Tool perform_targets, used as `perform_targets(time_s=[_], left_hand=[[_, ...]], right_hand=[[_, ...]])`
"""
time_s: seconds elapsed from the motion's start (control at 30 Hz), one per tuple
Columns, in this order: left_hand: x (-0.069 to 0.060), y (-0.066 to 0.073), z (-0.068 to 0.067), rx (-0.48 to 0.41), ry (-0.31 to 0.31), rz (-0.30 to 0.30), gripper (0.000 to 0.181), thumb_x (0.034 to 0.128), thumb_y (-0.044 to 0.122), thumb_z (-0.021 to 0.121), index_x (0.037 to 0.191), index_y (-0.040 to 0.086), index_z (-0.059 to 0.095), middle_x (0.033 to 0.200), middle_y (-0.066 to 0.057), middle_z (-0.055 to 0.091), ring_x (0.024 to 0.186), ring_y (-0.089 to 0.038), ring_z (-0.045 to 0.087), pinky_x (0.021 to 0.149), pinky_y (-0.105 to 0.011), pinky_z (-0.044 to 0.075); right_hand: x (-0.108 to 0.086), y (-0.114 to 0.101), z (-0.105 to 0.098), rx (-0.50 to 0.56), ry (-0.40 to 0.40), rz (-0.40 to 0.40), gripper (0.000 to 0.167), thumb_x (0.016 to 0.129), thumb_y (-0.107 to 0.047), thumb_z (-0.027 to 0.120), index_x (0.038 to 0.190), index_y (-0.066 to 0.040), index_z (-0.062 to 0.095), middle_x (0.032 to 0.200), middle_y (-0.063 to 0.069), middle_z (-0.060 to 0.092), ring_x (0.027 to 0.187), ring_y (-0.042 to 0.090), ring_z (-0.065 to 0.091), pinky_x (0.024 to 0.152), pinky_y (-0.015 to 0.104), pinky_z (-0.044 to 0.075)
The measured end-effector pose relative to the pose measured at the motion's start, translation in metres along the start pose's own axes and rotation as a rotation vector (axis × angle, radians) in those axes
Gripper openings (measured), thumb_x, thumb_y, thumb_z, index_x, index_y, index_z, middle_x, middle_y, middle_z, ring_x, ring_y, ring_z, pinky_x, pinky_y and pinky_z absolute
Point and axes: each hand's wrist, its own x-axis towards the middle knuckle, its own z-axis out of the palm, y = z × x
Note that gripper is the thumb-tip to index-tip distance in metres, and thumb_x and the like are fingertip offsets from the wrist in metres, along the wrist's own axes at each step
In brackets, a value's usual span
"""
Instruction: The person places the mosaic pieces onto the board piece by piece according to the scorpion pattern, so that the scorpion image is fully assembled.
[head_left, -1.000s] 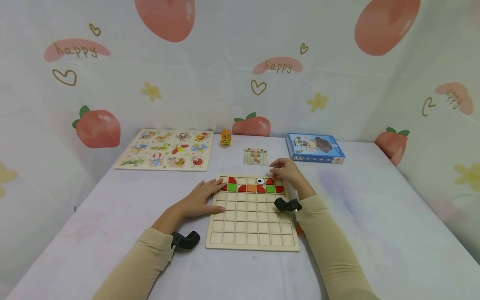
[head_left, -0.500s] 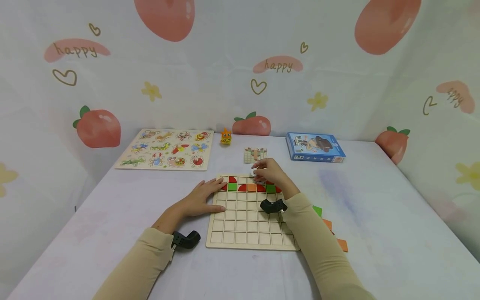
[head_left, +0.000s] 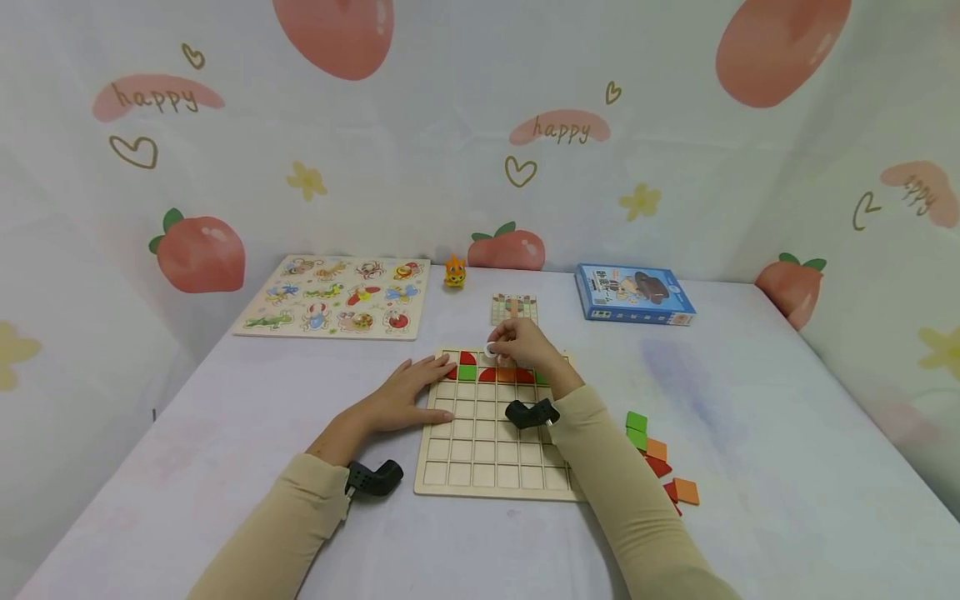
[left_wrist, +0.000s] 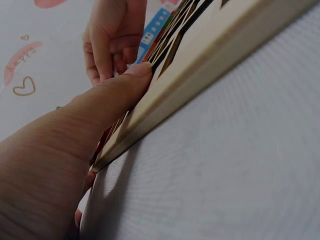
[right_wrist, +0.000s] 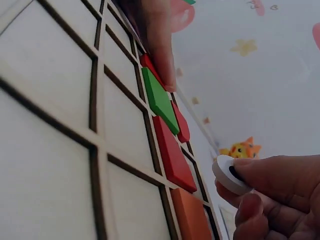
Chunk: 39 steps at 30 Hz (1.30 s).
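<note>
My right hand (head_left: 527, 346) pinches a white round eye piece (right_wrist: 223, 171) with a black pupil between thumb and fingers. It holds the piece over the far rows of a wooden grid board (head_left: 474, 452). Red rounded pieces (head_left: 467, 358), green squares (right_wrist: 159, 99) and an orange square (right_wrist: 191, 215) lie in those rows; the right hand covers some cells there. My left hand (head_left: 401, 402) rests on the board's left side with fingers extended. Its thumb (left_wrist: 120, 90) lies on the frame.
A small pattern card (head_left: 501, 310) lies behind the board. Further back are an insect puzzle board (head_left: 337, 327), an orange-yellow toy figure (head_left: 454, 273) and a blue box (head_left: 637, 293). Loose green squares (head_left: 637, 420), orange squares (head_left: 686, 492) and red pieces (head_left: 658, 466) lie to the right.
My right hand has moved left along the board's far edge, carrying the eye piece. The loose pieces at the right have come out from behind its sleeve. The left hand stays in place.
</note>
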Motion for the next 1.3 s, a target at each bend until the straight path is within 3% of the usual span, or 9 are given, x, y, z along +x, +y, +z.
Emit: perform_targets(time_s=[0.33, 0.57, 1.3], left_hand=[[-0.0005, 0.0003, 0.0, 0.002, 0.002, -0.004, 0.083, 0.0815, 0.055, 0.062, 0.148, 0.02, 0.028, 0.156, -0.002, 0.02, 0.145, -0.026, 0.013, 0.117, -0.051, 0.003], [-0.0004, 0.0008, -0.0006, 0.006, 0.007, -0.003, 0.083, 0.0817, 0.054, 0.063, 0.148, 0.019, 0.028, 0.156, -0.002, 0.02, 0.145, -0.026, 0.013, 0.117, -0.052, 0.003], [-0.0007, 0.0027, -0.0009, 0.003, 0.003, 0.001, 0.083, 0.0819, 0.054, 0.063, 0.148, 0.017, 0.029, 0.156, -0.004, 0.021, 0.145, -0.028, 0.014, 0.117, -0.053, 0.003]], right_hand=[[0.002, 0.0021, 0.0063, -0.091, 0.026, -0.045, 0.01, 0.086, -0.004, 0.065, 0.093, 0.004, 0.064, 0.082, 0.011, 0.062, 0.064, 0.012, 0.057, 0.059, 0.022, 0.053], [0.0019, 0.0009, 0.007, -0.169, 0.021, -0.032, 0.015, 0.085, -0.006, 0.066, 0.096, 0.003, 0.07, 0.089, 0.014, 0.068, 0.066, 0.011, 0.061, 0.061, 0.021, 0.053], [0.0018, 0.0022, 0.0075, -0.161, 0.007, -0.016, 0.014, 0.086, -0.004, 0.065, 0.096, 0.004, 0.071, 0.095, 0.017, 0.069, 0.07, 0.009, 0.062, 0.065, 0.02, 0.053]])
